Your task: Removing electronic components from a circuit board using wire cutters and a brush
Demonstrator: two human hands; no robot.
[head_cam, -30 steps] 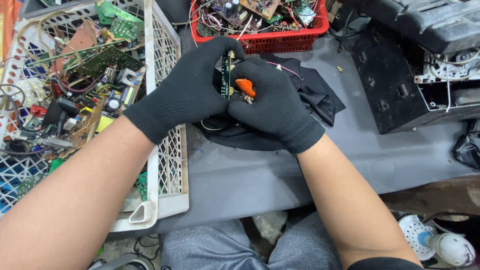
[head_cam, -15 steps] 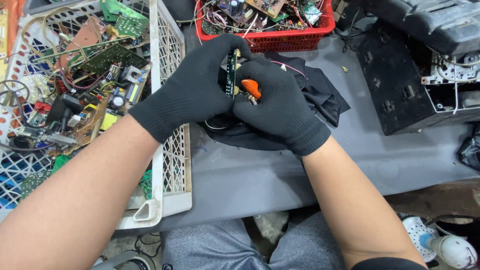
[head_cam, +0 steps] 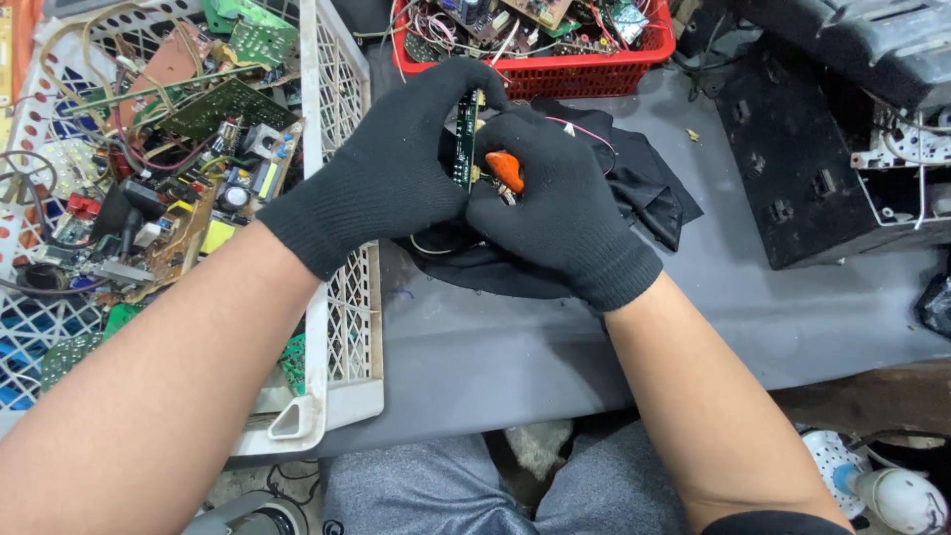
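knees in grey trousers (head_cam: 475, 490) sit nearest, under the edge of the grey surface (head_cam: 515, 347). above them both gloved hands meet over a crumpled black cloth (head_cam: 644, 188). the left hand (head_cam: 396, 178) has its fingers closed round a narrow green circuit board (head_cam: 463, 139), held on edge and upright between thumb and forefinger. the right hand (head_cam: 555, 218) has its fingers wrapped tight on a small orange-handled tool (head_cam: 505, 170), whose working end is hidden against the board, so i cannot tell what part it bites.

to do this well, i judge the board wants a steady pinch low down, near where the tool works, with the heels of both hands resting on the cloth so nothing twists or springs away. the thin pink wire (head_cam: 584, 129) looping beside the right knuckles could snag the tool.

to the left, just beside the left wrist, stands a white plastic crate (head_cam: 342, 297) heaped with boards and loose parts. further back a red basket (head_cam: 575, 74) holds wires and more boards. at the right lies an opened black casing (head_cam: 812, 178), well apart from the hands but crowding that side of the surface.
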